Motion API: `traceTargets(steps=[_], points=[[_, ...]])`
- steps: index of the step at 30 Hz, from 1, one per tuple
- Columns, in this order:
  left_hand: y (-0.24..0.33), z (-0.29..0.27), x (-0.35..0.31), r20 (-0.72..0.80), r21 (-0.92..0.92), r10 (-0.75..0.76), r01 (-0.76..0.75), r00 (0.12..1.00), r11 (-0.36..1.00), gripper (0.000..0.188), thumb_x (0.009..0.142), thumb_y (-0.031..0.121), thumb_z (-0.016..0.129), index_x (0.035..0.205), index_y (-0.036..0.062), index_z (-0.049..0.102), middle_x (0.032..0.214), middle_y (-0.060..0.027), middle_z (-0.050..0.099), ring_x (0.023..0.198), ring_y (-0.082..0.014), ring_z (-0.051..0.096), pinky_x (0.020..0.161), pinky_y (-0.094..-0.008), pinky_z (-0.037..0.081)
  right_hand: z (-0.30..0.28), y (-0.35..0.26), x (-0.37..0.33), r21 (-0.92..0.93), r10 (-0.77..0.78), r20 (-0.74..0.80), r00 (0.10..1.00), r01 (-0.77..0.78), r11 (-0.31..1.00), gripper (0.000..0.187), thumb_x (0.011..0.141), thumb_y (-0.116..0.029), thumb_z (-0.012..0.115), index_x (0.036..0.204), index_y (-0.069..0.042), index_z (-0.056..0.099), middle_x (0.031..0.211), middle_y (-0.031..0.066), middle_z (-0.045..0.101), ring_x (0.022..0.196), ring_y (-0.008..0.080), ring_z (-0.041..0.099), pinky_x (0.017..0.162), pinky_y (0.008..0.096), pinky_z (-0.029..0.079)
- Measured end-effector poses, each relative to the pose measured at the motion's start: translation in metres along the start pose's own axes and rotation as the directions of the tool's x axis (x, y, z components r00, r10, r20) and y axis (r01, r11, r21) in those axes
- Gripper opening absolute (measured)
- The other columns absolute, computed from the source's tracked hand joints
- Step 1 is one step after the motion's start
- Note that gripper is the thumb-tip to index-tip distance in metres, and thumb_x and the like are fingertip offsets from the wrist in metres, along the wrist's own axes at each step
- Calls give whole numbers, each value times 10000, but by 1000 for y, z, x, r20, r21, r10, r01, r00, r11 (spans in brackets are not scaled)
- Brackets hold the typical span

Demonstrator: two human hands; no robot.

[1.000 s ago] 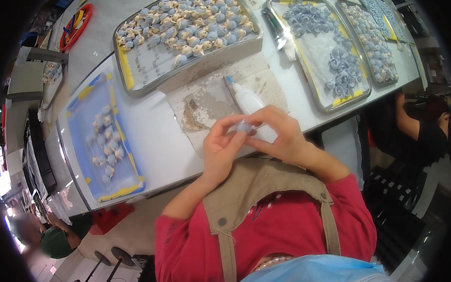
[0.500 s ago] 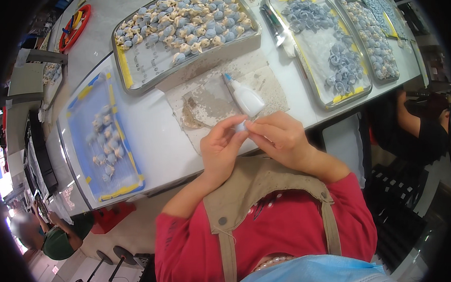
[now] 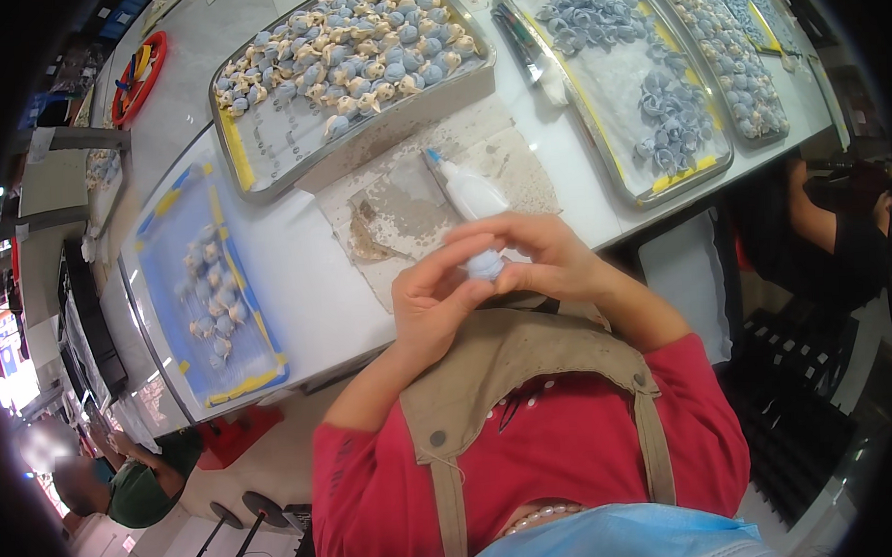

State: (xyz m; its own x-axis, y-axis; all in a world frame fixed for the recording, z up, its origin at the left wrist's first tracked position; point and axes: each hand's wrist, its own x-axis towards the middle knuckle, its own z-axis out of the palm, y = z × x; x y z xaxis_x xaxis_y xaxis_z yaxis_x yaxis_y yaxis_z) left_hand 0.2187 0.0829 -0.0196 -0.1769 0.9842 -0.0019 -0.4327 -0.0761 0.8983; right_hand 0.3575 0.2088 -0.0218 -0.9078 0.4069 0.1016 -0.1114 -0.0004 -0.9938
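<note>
- A small, rounded, pale grey-blue piece (image 3: 484, 265) is held near the front edge of the glossy white worktop (image 3: 304, 283).
- Left hand (image 3: 429, 304): grip pinched on the piece's left side.
- Right hand (image 3: 548, 255): grip pinched on its right.
- It looks light, probably delicate; whether stiff or soft is unclear.
- Gentle fingertip pressure on opposite sides should suit it.

White table (image 3: 303, 269): bright, evenly lit, faint shadows
Held blue piece (image 3: 484, 265): slightly blurred
Blue tray (image 3: 165, 257): hazy (its small pieces (image 3: 237, 312) look smeared)
Left rim: overexposed glare, straight edges bowed, corners black
Black crates (image 3: 798, 359): dim, detail lost
</note>
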Motion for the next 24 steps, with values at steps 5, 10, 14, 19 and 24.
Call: traceTargets(steps=[5, 10, 14, 19, 24], points=[[3, -3, -7, 15, 163, 25, -27, 1000, 986, 286, 857, 2, 581, 1141, -34, 562, 1139, -146, 597, 1011, -177, 581, 879, -281, 453, 5, -8, -1, 7, 44, 15, 999, -44, 999, 443, 796, -152, 669, 1197, -11, 546, 1025, 96, 647, 936, 167, 614, 832, 293, 463], [10, -3, -7, 53, 251, 98, -108, 994, 962, 246, 858, 14, 587, 1099, -35, 589, 1091, -141, 627, 996, -174, 596, 862, -274, 459, 9, -18, -1, 7, 49, 6, 999, -49, 999, 406, 778, -118, 690, 1151, 1, 580, 1012, 105, 655, 931, 163, 618, 833, 286, 467], [9, -5, -7, 87, 237, 111, -129, 990, 963, 243, 854, 19, 592, 1092, -29, 596, 1089, -139, 631, 996, -179, 603, 855, -273, 462, 12, -20, -2, 24, 35, -17, 999, -35, 999, 395, 755, -101, 711, 1121, -2, 601, 1006, 106, 660, 921, 161, 622, 824, 284, 474], [7, -16, -10, 110, 290, 145, -172, 983, 942, 223, 834, 53, 622, 1051, 2, 632, 995, -111, 667, 897, -134, 627, 764, -241, 480, 13, -23, 2, -99, 48, 5, 999, -48, 994, 410, 724, -100, 739, 1105, -15, 614, 969, 89, 672, 882, 149, 625, 795, 275, 483], [18, -23, -11, 74, 278, -94, 70, 993, 958, 254, 792, 69, 662, 1038, 7, 642, 985, -106, 672, 867, -137, 637, 747, -248, 490, 26, -9, 0, 72, 40, -57, 998, -36, 997, 401, 700, -58, 747, 1079, -14, 624, 964, 82, 673, 862, 114, 603, 783, 255, 472]])
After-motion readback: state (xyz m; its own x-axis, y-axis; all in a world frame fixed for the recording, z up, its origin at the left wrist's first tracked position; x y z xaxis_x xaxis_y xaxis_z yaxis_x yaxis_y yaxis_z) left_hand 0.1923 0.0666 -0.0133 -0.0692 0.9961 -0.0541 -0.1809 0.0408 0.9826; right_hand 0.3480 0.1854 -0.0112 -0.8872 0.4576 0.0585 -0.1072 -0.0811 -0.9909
